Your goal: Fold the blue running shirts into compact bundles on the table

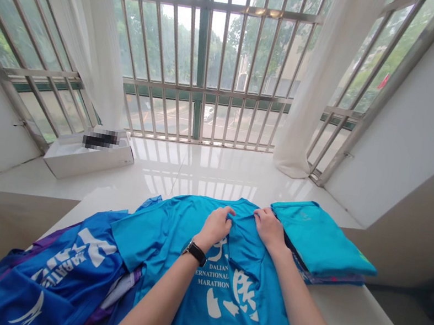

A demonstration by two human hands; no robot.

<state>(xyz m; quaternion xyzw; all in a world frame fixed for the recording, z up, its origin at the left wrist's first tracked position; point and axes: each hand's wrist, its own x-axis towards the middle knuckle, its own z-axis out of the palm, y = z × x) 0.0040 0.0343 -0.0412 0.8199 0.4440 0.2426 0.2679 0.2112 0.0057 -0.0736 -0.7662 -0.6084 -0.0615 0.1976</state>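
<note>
A turquoise T-shirt [193,298] with white marathon lettering lies spread in front of me, its collar toward the window and one sleeve out to the left. My left hand [217,228], with a black watch [196,252] on the wrist, has its fingers curled on the cloth just below the collar. At the shoulder right of the collar, my right hand [270,229] pinches the shirt's edge. Creases run through the cloth between the hands. Part of the print is hidden under my left hand and forearm.
Folded shirts [321,239] are stacked at the right, a turquoise one on top. Loose blue and purple shirts [73,266] lie heaped at the left. On the white sill [199,168] stands a white box [89,157] with a blurred-out dark patch. White curtains [311,89] hang beside the barred window.
</note>
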